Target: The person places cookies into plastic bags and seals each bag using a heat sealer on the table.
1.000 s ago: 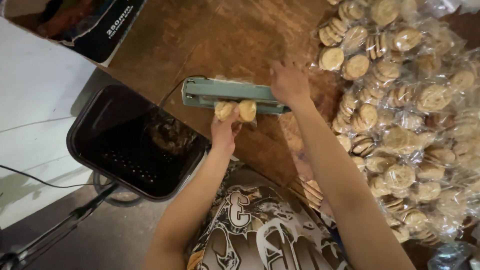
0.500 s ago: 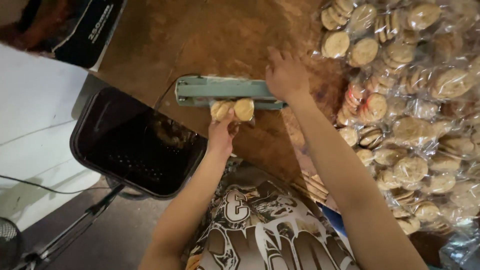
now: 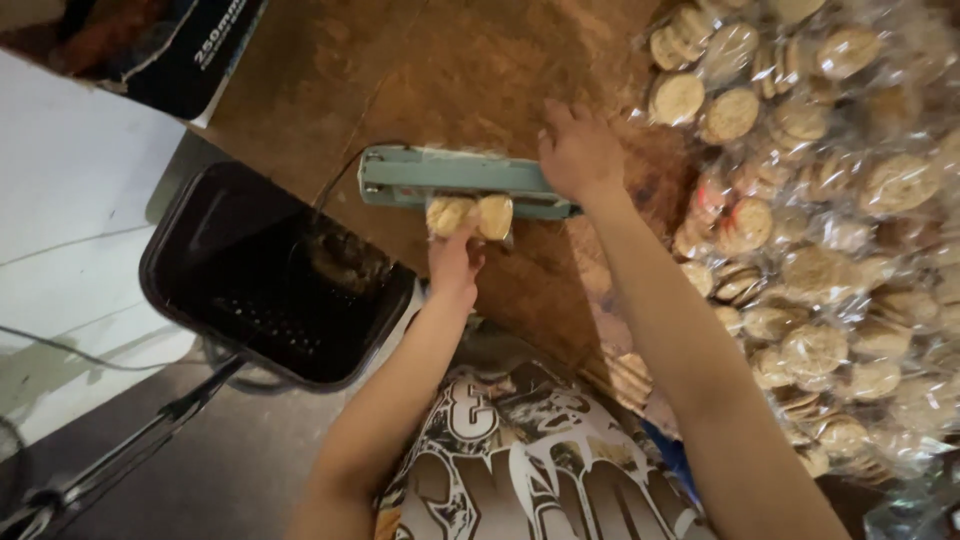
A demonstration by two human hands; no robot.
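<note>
A person is working at a brown wooden table (image 3: 480, 70), looking straight down at a pale green heat sealer (image 3: 455, 180) that is lying flat across the board with its long arm running left to right. A small clear bag of round biscuits (image 3: 470, 215) is sitting with its open end tucked under the sealer's arm, the biscuits themselves staying on the near side, probably so that only the plastic lies along the sealing strip.

The left hand (image 3: 455, 265) is gripping the near end of the bag, fingers closed around it from below, seemingly keeping the plastic taut and square to the bar. The right hand (image 3: 578, 155) is lying palm down on the right end of the sealer's arm, fingers loosely spread and flat rather than curled, apparently pressing it down; it is holding nothing else.

To the right, a large heap of packed biscuits (image 3: 820, 230) is covering the table edge, within easy reach of the right arm. To the left, just below the table edge, a black bin (image 3: 270, 280) is standing open. A dark cord (image 3: 345, 175) is running from the sealer's left end towards the bin. A dark cardboard box (image 3: 150, 50) is resting at the far left corner.
</note>
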